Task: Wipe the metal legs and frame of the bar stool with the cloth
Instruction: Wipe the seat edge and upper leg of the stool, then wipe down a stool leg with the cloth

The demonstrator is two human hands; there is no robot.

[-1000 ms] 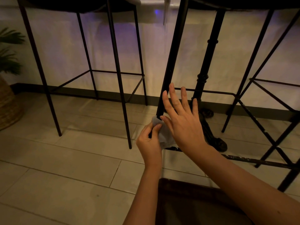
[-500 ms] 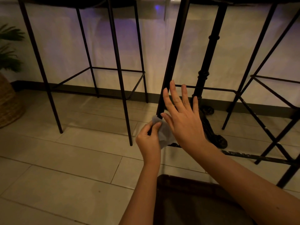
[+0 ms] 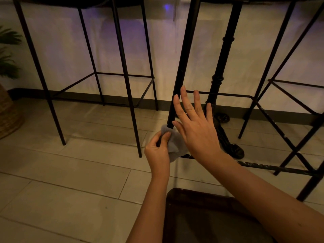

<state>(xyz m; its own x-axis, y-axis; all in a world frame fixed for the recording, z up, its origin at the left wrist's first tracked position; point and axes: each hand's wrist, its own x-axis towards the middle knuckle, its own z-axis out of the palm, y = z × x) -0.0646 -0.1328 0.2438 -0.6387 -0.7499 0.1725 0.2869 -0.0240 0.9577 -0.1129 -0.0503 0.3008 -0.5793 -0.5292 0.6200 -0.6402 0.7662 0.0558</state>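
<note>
The left hand [image 3: 157, 151] pinched the crumpled grey cloth [image 3: 175, 146] around the thin black metal stool leg [image 3: 182, 67] near its foot; the right hand [image 3: 194, 127] hovered flat, fingers spread, empty. The upper leg and crossbars [image 3: 273, 166] likely remained unwiped.

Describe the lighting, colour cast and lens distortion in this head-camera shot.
Head view: dim, warm amber light over the tiled floor; a violet-blue glow on the white wall; the black stool leg reads as a near silhouette; wide-angle bowing tilts the stools at the edges; the left hand, cloth and right hand stay fairly sharp.
</note>
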